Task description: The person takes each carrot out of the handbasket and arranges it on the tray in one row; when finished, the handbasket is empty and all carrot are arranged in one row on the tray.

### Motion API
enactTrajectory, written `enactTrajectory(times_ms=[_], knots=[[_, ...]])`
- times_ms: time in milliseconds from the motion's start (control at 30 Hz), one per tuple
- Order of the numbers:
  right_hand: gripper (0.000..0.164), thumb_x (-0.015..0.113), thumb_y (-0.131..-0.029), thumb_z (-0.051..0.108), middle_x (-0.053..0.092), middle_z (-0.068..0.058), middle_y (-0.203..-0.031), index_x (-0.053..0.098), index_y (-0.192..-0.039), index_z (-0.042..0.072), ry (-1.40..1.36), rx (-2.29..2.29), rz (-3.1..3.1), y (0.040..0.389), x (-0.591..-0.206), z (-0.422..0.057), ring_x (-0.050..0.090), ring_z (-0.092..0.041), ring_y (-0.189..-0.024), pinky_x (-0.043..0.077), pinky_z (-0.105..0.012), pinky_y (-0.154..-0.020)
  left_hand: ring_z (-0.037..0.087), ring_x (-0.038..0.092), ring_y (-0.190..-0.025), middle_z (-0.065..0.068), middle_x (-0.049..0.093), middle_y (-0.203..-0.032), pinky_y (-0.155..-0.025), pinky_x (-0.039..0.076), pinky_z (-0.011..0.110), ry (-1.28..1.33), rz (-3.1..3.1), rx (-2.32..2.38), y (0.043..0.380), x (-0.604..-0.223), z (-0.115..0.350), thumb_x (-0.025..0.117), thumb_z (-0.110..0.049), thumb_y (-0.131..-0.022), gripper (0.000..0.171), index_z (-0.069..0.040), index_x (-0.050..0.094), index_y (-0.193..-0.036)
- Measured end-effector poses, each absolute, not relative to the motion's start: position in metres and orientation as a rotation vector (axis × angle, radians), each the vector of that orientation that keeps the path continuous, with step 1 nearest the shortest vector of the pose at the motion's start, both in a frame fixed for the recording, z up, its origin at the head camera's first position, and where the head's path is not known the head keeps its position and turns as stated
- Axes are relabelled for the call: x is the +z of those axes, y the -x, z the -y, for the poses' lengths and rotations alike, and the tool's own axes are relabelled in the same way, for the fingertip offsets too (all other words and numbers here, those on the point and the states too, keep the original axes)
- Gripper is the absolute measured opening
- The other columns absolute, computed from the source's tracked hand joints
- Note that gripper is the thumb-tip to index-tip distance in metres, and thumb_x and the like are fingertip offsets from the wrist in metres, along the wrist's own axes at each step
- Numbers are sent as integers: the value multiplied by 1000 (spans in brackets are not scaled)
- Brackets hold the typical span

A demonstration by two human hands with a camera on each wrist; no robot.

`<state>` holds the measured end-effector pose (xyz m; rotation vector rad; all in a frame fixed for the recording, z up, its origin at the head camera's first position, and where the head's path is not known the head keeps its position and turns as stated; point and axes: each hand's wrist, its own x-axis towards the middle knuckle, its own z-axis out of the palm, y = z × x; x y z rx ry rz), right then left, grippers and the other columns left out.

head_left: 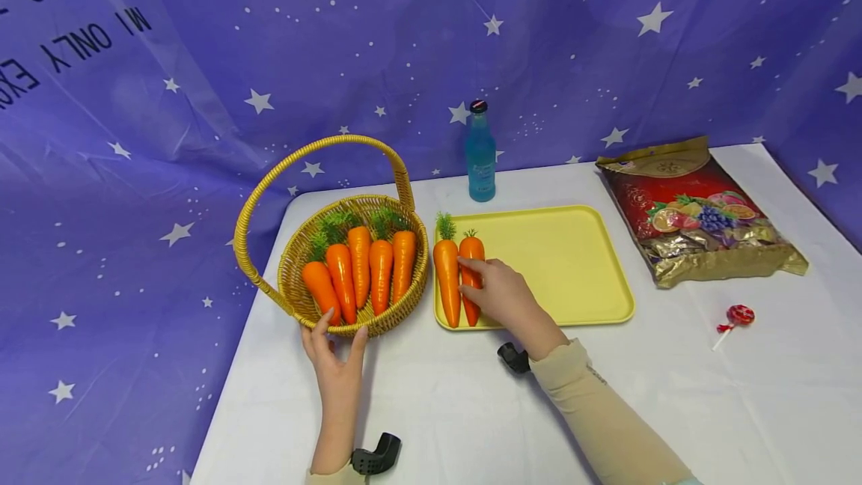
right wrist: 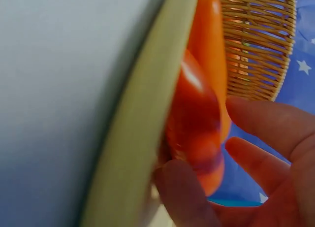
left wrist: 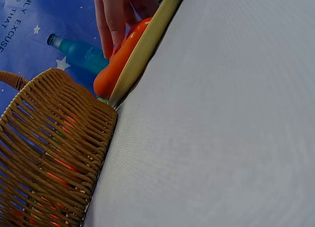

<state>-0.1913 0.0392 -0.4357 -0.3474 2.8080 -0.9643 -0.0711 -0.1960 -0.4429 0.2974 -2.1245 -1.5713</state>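
Note:
A wicker basket holds several orange toy carrots with green tops. My left hand touches its front rim, thumb and fingers spread. On the left end of a yellow tray lie two more carrots side by side: a longer one nearest the basket and a shorter one. Over the shorter carrot is my right hand, its fingers extended past the carrot toward the longer one and its thumb low at the near side. The fingers look loose around it, without a firm pinch.
A blue bottle with a dark cap stands behind the tray. To the right lie a red and gold candy bag and a red lollipop. The basket's tall handle arches up over its left side. A purple starred cloth hangs behind.

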Motion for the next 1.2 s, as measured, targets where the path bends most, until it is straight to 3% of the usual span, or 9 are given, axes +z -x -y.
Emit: enactTrajectory(times_ms=[167, 233, 533, 667, 833, 933, 1033, 1067, 1200], knots=[[52, 69, -90, 31, 51, -25, -133, 54, -139, 20, 321, -954, -2836, 188, -422, -47, 54, -42, -115, 44, -54, -94, 43, 4, -141, 28, -9, -154, -107, 17, 64, -302, 2127, -1576, 71, -443, 196, 67, -4, -89, 55, 4, 39, -136], [50, 68, -91, 29, 49, -24, -136, 55, -138, 20, 342, -1030, -2843, 189, -414, -50, 54, -42, -115, 44, -54, -94, 43, 4, -141, 28, -9, -154, -107, 17, 64, -301, 2126, -1577, 71, -443, 196, 67, -4, -89, 55, 4, 39, -136], [46, 68, -91, 28, 52, 0, -138, 57, -135, 30, 492, -1539, -2478, 203, -371, -18, 61, -22, -102, 54, -33, -75, 40, 2, -142, 27, -10, -154, -107, 16, 63, -294, 2122, -1585, 71, -441, 196, 67, -4, -90, 55, 4, 38, -136], [47, 68, -91, 27, 52, -3, -138, 56, -136, 31, 610, -1462, -2428, 210, -363, 13, 64, -21, -91, 52, -30, -65, 42, 4, -142, 29, -9, -154, -107, 18, 63, -306, 2127, -1570, 71, -442, 195, 67, -4, -89, 55, 4, 39, -136], [49, 67, -92, 26, 50, -7, -141, 54, -139, 27, 684, -1320, -2417, 218, -370, 43, 61, -23, -104, 46, -26, -59, 42, 4, -141, 29, -9, -154, -106, 18, 64, -308, 2141, -1576, 70, -442, 194, 67, -5, -90, 55, 3, 39, -136], [49, 66, -93, 26, 50, -6, -141, 53, -140, 24, 680, -1259, -2412, 222, -376, 54, 62, -20, -77, 42, -26, -51, 42, 4, -141, 29, -9, -154, -105, 19, 65, -305, 2156, -1561, 70, -442, 194, 67, -5, -89, 55, 3, 39, -136], [51, 65, -93, 25, 54, -8, -136, 51, -142, 22, 680, -1177, -2419, 226, -379, 63, 44, -15, -47, 38, -24, -44, 42, 5, -141, 29, -8, -154, -105, 19, 65, -301, 2149, -1551, 70, -441, 194, 68, -5, -89, 54, 3, 40, -135], [52, 65, -93, 24, 56, -9, -135, 50, -142, 20, 678, -1150, -2416, 227, -379, 66, 35, -15, -41, 36, -24, -43, 42, 5, -141, 29, -7, -154, -105, 19, 65, -299, 2145, -1549, 70, -441, 195, 68, -4, -89, 54, 3, 40, -135], [55, 65, -93, 23, 61, -10, -127, 46, -145, 16, 649, -1039, -2415, 229, -379, 78, 33, -11, -40, 34, -24, -42, 42, 6, -141, 28, -6, -154, -105, 19, 65, -295, 2138, -1545, 70, -441, 195, 68, -4, -89, 54, 3, 40, -135]])
